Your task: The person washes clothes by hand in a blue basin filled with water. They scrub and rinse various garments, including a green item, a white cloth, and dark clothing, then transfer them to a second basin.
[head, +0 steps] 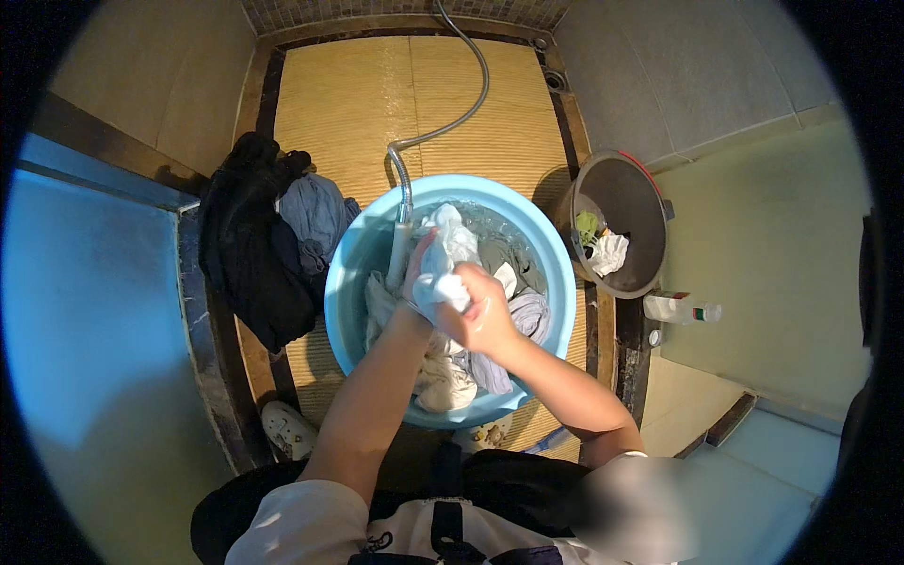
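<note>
A wet, bunched white cloth (450, 288) is gripped between both hands over a light blue plastic basin (339, 282). My left hand (419, 267) holds it from the left, its fingers partly hidden behind the cloth. My right hand (487, 311) is closed around its near end. Below them, the basin holds water and several garments, among them a dark grey-green one (526, 265), a lavender-grey one (530, 314) and a cream one (446, 387). A white shower head (398, 256) leans inside the basin's left side, close to my left hand.
Dark clothes (258, 247) and a blue-grey garment (314, 212) are piled left of the basin. A bucket (621, 219) with crumpled waste stands right, beside a plastic bottle (678, 309) lying down. The metal shower hose (480, 92) crosses the ribbed yellow floor (339, 106).
</note>
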Motion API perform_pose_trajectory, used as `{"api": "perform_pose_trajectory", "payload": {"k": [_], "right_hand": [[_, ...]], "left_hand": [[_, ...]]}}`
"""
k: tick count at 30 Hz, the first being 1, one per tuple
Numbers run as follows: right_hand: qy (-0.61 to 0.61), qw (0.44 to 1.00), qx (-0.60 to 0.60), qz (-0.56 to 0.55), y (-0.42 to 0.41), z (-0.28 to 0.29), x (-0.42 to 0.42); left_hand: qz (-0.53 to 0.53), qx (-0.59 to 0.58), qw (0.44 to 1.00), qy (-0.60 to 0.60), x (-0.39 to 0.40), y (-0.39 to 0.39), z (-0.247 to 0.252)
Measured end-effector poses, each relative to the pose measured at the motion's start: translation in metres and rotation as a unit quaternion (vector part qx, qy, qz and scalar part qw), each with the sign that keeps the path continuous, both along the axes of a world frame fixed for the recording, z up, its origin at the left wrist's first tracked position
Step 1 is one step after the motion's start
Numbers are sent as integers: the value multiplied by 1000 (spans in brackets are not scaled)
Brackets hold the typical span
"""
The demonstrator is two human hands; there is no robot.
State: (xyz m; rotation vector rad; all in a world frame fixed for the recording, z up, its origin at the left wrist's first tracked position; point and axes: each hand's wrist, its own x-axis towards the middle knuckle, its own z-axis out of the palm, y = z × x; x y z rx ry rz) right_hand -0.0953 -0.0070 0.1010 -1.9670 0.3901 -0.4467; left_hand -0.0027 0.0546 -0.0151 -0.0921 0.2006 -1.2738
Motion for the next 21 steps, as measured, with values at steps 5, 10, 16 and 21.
{"api": "perform_pose_trajectory", "payload": {"k": [5,10,16,21], "right_hand": [[66,976,-165,-124,-52,-30,-8],[120,936,-227,-242,-81,-23,-37],[253,922,-276,-94,-27,-43,-22],[340,893,-295,-25,-51,-92,-7]], "left_hand": [[55,260,952,-151,-7,-17,56],[36,534,649,-541,-4,-8,36],[-69,541,397,-738,-27,-7,1],[-128,539,424,-717,-18,-9,-21]]}}
